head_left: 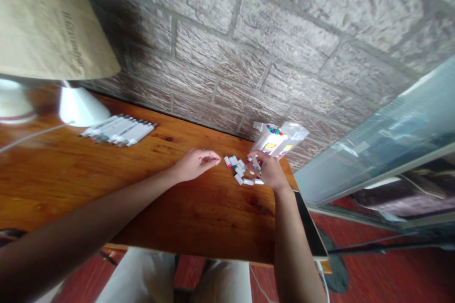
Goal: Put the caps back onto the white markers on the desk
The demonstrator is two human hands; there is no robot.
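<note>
My right hand is closed around a white-and-grey marker, which slants down toward the table. Under and beside it lies a loose group of short white marker caps, some with pink or teal ends. To the left of these caps, my left hand hovers low with thumb and fingertips brought together. Whatever may be between those fingertips is too small to make out. Just behind my right hand stands a clear plastic case holding several markers with coloured tips.
A row of white markers lies at the left, beside the white lamp base and its large shade. A brick wall borders the wooden table behind. A dark flat device sits at the right edge.
</note>
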